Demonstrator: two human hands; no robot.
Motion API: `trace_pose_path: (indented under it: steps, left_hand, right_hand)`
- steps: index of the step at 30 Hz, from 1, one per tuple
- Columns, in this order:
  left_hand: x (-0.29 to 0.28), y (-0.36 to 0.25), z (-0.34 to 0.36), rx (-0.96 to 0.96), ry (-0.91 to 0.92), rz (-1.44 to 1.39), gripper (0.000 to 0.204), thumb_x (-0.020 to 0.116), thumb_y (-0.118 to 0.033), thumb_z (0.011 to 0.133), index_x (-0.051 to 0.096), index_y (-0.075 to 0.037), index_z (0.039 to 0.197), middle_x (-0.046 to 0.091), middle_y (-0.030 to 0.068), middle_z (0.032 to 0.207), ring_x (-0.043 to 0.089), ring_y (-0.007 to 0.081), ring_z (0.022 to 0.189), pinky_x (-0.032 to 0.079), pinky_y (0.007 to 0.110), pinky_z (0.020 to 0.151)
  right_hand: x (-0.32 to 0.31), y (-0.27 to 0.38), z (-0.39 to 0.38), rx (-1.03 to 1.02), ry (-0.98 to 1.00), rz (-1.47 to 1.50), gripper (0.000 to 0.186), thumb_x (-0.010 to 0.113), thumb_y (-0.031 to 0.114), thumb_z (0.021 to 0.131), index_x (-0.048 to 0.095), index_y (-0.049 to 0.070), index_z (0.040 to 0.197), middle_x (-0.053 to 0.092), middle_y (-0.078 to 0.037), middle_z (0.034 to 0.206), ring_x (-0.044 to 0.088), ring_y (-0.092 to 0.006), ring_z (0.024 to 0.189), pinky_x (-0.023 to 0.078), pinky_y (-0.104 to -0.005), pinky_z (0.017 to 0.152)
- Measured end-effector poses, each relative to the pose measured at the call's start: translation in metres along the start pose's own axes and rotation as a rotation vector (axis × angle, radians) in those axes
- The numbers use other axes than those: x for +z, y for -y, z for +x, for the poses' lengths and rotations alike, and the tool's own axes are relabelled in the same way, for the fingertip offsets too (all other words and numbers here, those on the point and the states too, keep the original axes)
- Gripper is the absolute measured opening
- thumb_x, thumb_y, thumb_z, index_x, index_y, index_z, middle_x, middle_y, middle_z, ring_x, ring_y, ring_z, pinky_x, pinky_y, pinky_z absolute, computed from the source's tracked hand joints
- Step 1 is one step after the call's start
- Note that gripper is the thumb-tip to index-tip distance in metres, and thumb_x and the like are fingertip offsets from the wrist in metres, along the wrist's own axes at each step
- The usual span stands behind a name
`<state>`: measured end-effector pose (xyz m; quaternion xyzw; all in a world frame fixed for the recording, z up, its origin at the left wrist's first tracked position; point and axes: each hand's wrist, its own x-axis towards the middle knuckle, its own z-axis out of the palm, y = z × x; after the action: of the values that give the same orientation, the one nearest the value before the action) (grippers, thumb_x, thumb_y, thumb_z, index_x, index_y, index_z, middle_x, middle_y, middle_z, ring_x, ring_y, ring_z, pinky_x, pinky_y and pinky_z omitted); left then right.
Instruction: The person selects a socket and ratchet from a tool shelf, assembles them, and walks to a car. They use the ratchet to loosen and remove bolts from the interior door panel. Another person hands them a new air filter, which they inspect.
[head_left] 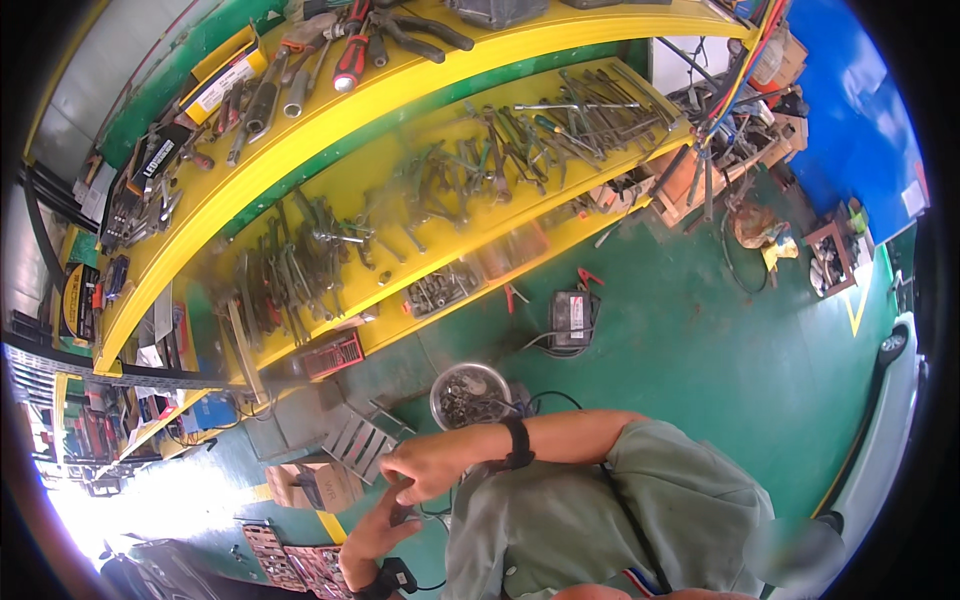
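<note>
My right hand (425,465), with a black band on its wrist, reaches leftward across my body, its fingers curled together at my left hand (375,525). My left hand comes up from below with its fingers bent and meeting the right one's. A small dark shape shows between them, too hidden to name. Just beyond the hands stand a slatted metal stool (360,440) and a round metal bowl (470,385) of small metal parts. A cardboard box (335,485) lies left of them.
Yellow shelves (420,300) hold several wrenches and other tools. A black charger with red clamps (570,325) lies on the green floor (680,360). Open red tool cases (275,555) are at lower left, a crate (830,255) at right, a car (880,440) at the right edge.
</note>
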<state>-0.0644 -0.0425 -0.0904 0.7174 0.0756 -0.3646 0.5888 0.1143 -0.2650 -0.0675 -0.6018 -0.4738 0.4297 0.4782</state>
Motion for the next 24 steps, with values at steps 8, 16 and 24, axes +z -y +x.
trace_pose_path:
  steps: [8, 16, 24]
  left_hand:
    - [0.051, 0.249, -0.057, -0.978, 0.076, -0.103, 0.068, 0.071, -0.015, 0.088, 0.045, -0.011, 0.150, 0.067, 0.0074, 0.117, 0.063, 0.0202, 0.103, 0.050, 0.033, 0.087]
    - [0.150, 0.317, -0.065, -0.659, -0.080, -0.655, 0.061, 0.070, -0.016, 0.089, 0.049, -0.009, 0.146, 0.068, 0.0067, 0.118, 0.064, 0.0202, 0.104, 0.050, 0.033, 0.089]
    - [0.165, 0.356, -0.067, -0.533, -0.071, -0.805, 0.055, 0.069, -0.017, 0.091, 0.052, -0.007, 0.142, 0.068, 0.0061, 0.119, 0.064, 0.0202, 0.105, 0.049, 0.032, 0.090]
  right_hand:
    - [-0.009, 0.027, -0.001, 0.013, -0.225, 0.082, 0.030, 0.065, 0.028, 0.095, 0.064, 0.000, 0.104, 0.074, -0.018, 0.097, 0.072, -0.0300, 0.093, 0.055, -0.0395, 0.082]
    - [0.018, 0.044, 0.000, 0.089, -0.288, 0.165, 0.032, 0.063, 0.028, 0.097, 0.064, -0.002, 0.108, 0.073, -0.017, 0.101, 0.072, -0.0265, 0.099, 0.056, -0.0362, 0.084]
    - [0.054, 0.034, 0.006, 0.105, -0.333, 0.275, 0.023, 0.064, 0.021, 0.099, 0.065, -0.001, 0.107, 0.072, -0.006, 0.096, 0.066, -0.0113, 0.089, 0.053, -0.0283, 0.080]
